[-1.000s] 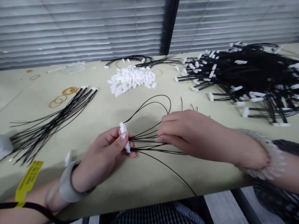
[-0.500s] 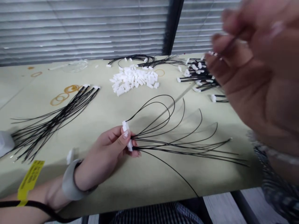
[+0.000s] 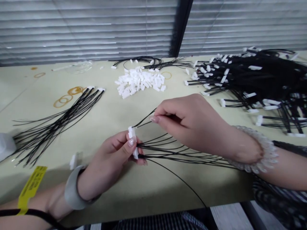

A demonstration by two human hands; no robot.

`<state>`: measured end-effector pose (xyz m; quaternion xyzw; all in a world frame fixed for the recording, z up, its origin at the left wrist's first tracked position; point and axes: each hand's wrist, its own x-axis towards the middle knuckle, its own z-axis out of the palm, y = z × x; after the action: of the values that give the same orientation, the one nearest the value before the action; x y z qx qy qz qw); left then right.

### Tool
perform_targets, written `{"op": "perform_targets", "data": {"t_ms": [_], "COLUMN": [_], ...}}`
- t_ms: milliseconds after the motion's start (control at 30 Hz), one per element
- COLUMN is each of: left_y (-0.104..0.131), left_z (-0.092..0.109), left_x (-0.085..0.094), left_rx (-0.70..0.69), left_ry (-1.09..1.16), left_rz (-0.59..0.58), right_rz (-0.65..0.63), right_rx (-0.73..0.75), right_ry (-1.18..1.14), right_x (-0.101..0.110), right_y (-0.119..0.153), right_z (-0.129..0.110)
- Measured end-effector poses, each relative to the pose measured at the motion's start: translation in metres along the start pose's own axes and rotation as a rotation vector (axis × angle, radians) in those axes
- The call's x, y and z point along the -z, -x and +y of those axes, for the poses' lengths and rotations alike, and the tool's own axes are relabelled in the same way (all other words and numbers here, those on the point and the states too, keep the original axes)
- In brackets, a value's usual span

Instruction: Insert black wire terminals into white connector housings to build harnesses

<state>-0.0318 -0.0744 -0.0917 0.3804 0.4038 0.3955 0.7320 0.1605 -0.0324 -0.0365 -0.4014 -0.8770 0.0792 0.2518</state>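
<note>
Between the thumb and fingers of my left hand (image 3: 117, 151) are white connector housings (image 3: 131, 132), set end to end and partly covered by the thumb. Several thin black wires (image 3: 165, 156) run from them to the right, some passing under my right wrist. My right hand (image 3: 189, 124) is closed in a pinch just right of the connectors, with thumb and forefinger together on a black wire (image 3: 144, 119). A tiny metal tip shows near the top end of the housings. Most fingers of the right hand are hidden behind its back.
A heap of white connector housings (image 3: 140, 81) lies beyond my hands. At the right is a large pile of black wire harnesses (image 3: 266, 76). To the left lie a bundle of black wires (image 3: 59, 123), rubber bands (image 3: 63, 100) and a white container (image 3: 6, 146).
My right hand has come down from the upper right, close to the camera, to the connectors, a wire in its pinch. My left hand stays nearly in place.
</note>
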Motion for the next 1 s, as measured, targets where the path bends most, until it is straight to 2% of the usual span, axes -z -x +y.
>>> {"op": "perform_targets", "data": {"t_ms": [133,300,767,1000], "left_y": [0.0013,0.0017,0.0033,0.0035], "left_z": [-0.0014,-0.001,-0.0008,-0.0012], "left_x": [0.0031,0.0043,0.0052,0.0044], "left_rx": [-0.02,-0.022,-0.032,-0.032], "left_ry": [-0.063,-0.09,-0.13,-0.108], "left_rz": [-0.033,-0.021,-0.034,-0.06], "right_rz": [0.002,0.001,-0.013,0.053], "right_rx": [0.014,0.06,0.092,0.234], "right_ry": [0.061,0.163,0.212,0.343], "right_x": [-0.0036,-0.0052,-0.0034,-0.0049], "right_y": [0.0005,0.0031,0.0042,0.0098], "right_z": [-0.0007,-0.0021,-0.0062,-0.0038]}}
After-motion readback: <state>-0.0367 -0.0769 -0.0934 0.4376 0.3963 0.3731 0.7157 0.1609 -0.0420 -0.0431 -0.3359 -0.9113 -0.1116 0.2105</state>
